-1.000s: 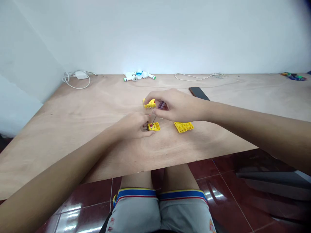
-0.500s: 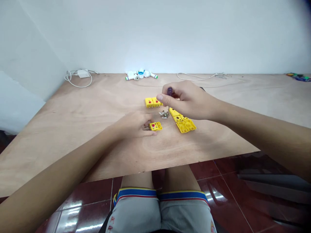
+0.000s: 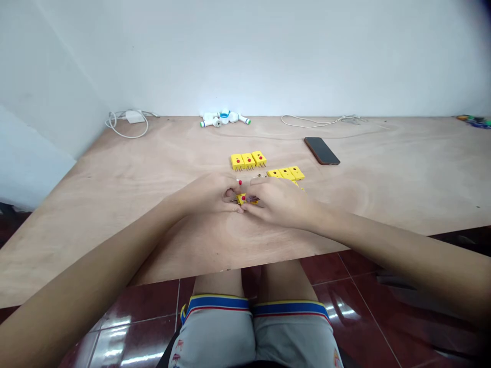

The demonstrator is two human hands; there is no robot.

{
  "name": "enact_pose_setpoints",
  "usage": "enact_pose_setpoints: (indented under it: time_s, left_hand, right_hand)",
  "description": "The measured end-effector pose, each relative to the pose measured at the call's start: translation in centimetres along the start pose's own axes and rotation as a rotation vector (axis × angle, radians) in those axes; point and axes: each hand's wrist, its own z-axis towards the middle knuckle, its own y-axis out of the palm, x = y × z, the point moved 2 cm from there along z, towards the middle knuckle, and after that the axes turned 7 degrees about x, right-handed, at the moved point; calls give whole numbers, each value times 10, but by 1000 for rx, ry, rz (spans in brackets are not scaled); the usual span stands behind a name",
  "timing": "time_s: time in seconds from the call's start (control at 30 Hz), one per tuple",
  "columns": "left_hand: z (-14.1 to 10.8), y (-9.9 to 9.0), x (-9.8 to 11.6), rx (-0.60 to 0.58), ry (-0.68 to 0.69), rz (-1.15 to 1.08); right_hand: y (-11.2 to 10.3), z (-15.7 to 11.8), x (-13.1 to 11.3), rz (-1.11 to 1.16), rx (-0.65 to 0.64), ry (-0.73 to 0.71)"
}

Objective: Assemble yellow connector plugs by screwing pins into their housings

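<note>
Near the table's front edge, my left hand (image 3: 217, 193) grips a yellow plug piece (image 3: 241, 199) with a red dot and metal pins pointing left. My right hand (image 3: 278, 200) is closed around a small purple-handled tool (image 3: 252, 199), held low against the right side of that piece. Behind the hands stand several yellow plugs in a row (image 3: 248, 160), pins toward me. More yellow housing parts (image 3: 286, 173) lie right of them, partly hidden by my right hand. Small metal parts (image 3: 259, 176) show just above my right fingers.
A dark phone (image 3: 322, 151) lies at the right. Along the wall are a white charger with cable (image 3: 133, 117), white tubular pieces (image 3: 224, 118), a thin white cable (image 3: 312, 122) and colourful items (image 3: 475, 121) at the far right. The wooden table's front edge (image 3: 230, 269) is above my lap.
My right hand has come down and left with the purple tool to the yellow piece in my left hand. The phone and the back row of plugs are now uncovered.
</note>
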Motion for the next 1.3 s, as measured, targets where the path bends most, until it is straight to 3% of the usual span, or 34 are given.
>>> enact_pose_setpoints:
  time_s: [0.5, 0.7, 0.83, 0.93, 1.3]
  left_hand:
    - [1, 1, 4, -18, -17, 35]
    - [0, -1, 6, -45, -28, 39]
    - [0, -3, 6, -48, -37, 67]
    - [0, -4, 5, -80, -54, 56]
    - [-3, -6, 8, -114, -97, 48]
  right_hand:
    - [10, 2, -7, 171, 113, 169]
    - [-14, 12, 36, 287, 279, 128]
    - [-13, 27, 79, 150, 225, 122]
    - [-6, 38, 100, 189, 174, 93]
    - [5, 23, 115, 326, 74, -32]
